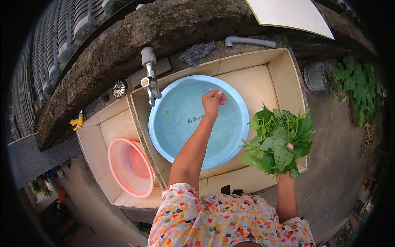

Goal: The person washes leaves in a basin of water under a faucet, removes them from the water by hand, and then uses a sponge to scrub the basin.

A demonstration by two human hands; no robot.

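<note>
A round light-blue plastic basin [243,123] holding water stands in the right compartment of a tiled outdoor sink [277,58]. Over the water near the basin's far right side is my left hand [213,102], its fingers curled together; whether something small is between them I cannot tell. A small green leaf piece [167,112] floats at the left. My right hand [290,147] grips a large bunch of leafy greens [274,142] over the sink's right edge, the leaves hiding most of the hand. A metal tap [151,81] reaches over the basin's upper left rim.
A pink plastic basin [112,160] tilts in the left compartment. Along the back ledge lie a sink strainer [119,89], a dark scouring pad [197,54] and a grey pipe elbow [250,42]. A yellow nozzle [78,120] sits at the left corner, a bucket [318,77] to the right.
</note>
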